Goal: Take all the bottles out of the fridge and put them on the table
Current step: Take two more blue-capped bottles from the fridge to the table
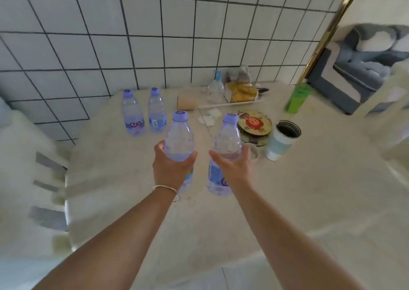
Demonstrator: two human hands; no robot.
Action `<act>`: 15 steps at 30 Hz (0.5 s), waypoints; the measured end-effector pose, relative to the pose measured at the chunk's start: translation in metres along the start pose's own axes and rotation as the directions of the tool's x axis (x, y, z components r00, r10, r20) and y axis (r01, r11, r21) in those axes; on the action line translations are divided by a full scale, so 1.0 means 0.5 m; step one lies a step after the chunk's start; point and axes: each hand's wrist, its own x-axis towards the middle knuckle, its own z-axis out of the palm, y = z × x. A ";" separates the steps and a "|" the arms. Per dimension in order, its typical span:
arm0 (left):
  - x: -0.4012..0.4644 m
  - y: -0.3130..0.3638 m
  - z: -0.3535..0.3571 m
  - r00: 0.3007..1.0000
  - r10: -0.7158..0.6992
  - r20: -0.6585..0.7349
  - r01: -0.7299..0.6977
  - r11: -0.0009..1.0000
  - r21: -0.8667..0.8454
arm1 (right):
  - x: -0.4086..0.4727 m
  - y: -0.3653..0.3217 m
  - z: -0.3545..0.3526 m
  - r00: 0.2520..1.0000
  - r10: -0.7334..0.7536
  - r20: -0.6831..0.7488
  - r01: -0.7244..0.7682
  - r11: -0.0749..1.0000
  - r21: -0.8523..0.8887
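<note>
left hand (171, 170) gripping bottle (178, 139), right hand (231, 168) gripping second bottle (225, 148)

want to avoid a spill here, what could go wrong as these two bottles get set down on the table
1. The right hand looks only loosely wrapped round its bottle, fingers spread, so it might slip or land tilted.
2. The open cup and a small white ring-shaped object sit just right of that bottle; a sideways drift could knock them.
3. The left hand holds its bottle near the two standing bottles; setting it close could topple them.
</note>
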 end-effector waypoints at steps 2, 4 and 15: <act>0.056 0.002 0.037 1.000 0.014 -0.018 -0.013 0.999 0.035 | 0.070 0.002 0.028 0.998 -0.003 0.068 0.005 0.999 -0.032; 0.111 0.000 0.071 1.000 0.014 -0.022 -0.012 0.997 0.072 | 0.128 0.001 0.056 0.994 0.005 0.109 0.001 0.998 -0.060; 0.391 -0.040 0.216 0.997 0.080 -0.010 -0.076 0.970 0.231 | 0.449 0.010 0.204 0.990 0.042 0.136 -0.039 0.999 -0.025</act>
